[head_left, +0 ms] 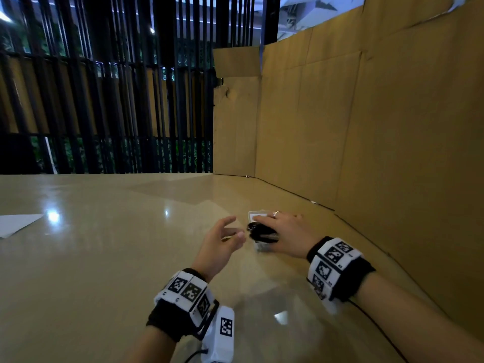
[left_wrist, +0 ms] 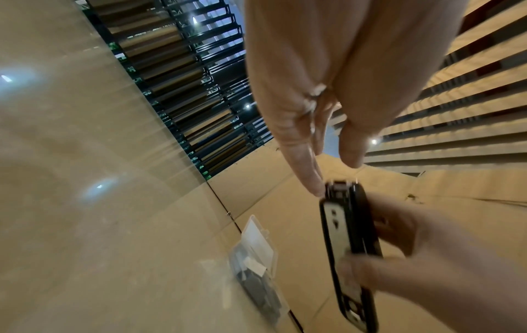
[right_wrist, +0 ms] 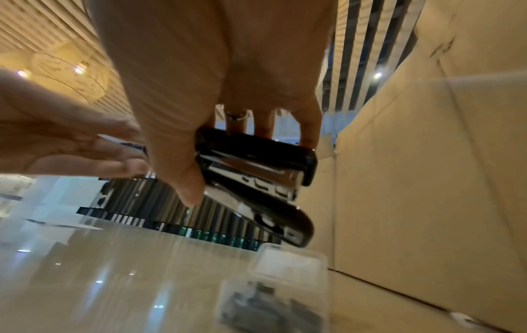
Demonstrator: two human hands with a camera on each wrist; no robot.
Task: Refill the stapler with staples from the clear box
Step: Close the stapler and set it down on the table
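Opening the stapler, staples not yet taken.
Head: right hand gripping stapler above clear box. Left wrist: left hand reaching, fingers relaxed, empty, fingertip at stapler end. Right wrist: needing the top lifted next, probably.

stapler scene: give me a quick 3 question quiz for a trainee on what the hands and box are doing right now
1. True or false: the right hand grips the black stapler above the table.
2. Where is the clear box? A) in the left hand B) lying on the table C) on the white paper
3. Fill in: the left hand is ____, with one fingertip at the stapler's end.

Key: 1 true; 2 B; 3 open
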